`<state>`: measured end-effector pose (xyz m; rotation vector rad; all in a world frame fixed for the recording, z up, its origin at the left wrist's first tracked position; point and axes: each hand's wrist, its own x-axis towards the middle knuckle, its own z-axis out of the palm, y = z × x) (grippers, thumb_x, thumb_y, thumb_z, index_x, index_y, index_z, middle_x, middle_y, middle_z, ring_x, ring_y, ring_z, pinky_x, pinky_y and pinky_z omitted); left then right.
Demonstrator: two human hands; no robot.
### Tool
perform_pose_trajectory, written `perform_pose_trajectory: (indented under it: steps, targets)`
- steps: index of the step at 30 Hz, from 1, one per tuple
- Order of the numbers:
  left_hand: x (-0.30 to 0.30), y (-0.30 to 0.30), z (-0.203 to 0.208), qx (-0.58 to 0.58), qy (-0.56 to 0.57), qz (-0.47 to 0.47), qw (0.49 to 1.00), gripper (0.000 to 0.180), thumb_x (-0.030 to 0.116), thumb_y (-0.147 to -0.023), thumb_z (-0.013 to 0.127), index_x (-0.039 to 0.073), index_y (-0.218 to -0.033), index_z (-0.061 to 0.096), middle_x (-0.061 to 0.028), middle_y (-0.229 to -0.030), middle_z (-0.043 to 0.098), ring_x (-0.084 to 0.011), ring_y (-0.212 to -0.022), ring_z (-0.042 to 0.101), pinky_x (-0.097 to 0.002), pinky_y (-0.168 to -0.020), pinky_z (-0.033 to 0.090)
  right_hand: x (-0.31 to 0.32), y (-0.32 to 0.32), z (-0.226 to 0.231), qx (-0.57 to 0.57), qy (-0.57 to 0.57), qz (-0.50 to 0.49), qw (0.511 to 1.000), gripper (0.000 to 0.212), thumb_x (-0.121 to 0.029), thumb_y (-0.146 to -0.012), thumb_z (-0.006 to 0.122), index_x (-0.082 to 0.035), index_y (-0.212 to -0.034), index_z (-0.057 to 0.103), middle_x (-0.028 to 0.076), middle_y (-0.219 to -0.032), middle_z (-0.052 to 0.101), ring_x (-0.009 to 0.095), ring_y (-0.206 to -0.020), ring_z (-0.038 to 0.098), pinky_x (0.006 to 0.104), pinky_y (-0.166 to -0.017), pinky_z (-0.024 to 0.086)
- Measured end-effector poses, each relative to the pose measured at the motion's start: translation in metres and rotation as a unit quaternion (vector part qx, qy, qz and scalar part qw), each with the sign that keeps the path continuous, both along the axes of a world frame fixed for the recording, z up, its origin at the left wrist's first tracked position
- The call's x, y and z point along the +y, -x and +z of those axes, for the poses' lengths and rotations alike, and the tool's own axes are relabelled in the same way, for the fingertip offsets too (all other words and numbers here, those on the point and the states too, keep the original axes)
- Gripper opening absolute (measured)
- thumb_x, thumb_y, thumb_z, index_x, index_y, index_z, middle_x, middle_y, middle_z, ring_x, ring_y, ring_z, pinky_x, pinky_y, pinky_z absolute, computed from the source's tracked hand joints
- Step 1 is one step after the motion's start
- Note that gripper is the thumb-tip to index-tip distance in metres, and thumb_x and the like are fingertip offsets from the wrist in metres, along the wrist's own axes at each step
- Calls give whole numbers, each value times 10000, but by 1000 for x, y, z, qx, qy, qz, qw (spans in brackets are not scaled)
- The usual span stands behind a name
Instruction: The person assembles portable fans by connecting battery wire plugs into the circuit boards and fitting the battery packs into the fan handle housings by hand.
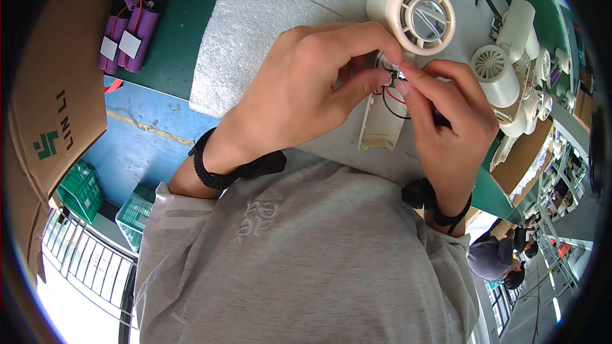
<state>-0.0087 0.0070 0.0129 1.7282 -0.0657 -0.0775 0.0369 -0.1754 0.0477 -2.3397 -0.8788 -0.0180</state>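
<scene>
A white foam sheet (255,32) covers the green surface (172,57) in the upper middle of the frame. On it lies a cream casing (380,124), long axis running top to bottom. Left hand (306,89) and right hand (446,121) fingers pinch its small wired part (396,78) together above it.

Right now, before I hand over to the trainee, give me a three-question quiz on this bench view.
1. True or false: the left hand and right hand meet at a small part with red and black wires.
2. What lies under the hands? A) cream plastic housing B) metal tray C) glass jar
3. What colour are the battery packs at upper left?

Key: 1 true; 2 A; 3 purple.
</scene>
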Motion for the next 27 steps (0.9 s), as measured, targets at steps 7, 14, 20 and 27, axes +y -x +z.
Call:
perform_pose_trajectory:
  steps: [7, 14, 20, 27]
  targets:
    - [0, 1, -5, -146, -116, -12, 982, 328, -97, -743, 674, 85, -1011, 726, -130, -1028, 681, -246, -823, 691, -307, -680, 551, -6, 1, -1, 278, -36, -133, 951, 481, -53, -692, 805, -58, -1125, 595, 47, -833, 615, 102, -535, 520, 250, -493, 418]
    - [1, -5, 7, -109, -132, -26, 985, 361, -106, -720, 664, 98, -1010, 732, -140, -1047, 675, -265, -867, 689, -314, -708, 552, -31, -1, 13, 403, -58, 18, 913, 631, -31, -758, 739, -59, -1299, 416, 66, -876, 592, 112, -599, 578, 250, -553, 468]
    - [-9, -2, 8, -119, -111, 2, 987, 318, -36, -701, 691, 82, -996, 713, -127, -1015, 649, -286, -828, 670, -345, -689, 546, -52, 9, 20, 502, -165, -76, 846, 585, 10, -792, 674, -28, -1316, 417, 81, -1019, 595, 137, -784, 641, 249, -669, 523]
    - [-17, 4, 14, -96, -127, 16, 987, 319, -60, -698, 692, 72, -989, 705, -130, -1040, 640, -285, -843, 667, -346, -725, 540, -60, 23, 5, 138, -2, -114, 984, 209, -28, -813, 700, -5, -1005, 621, 102, -984, 641, 205, -668, 663, 313, -575, 554]
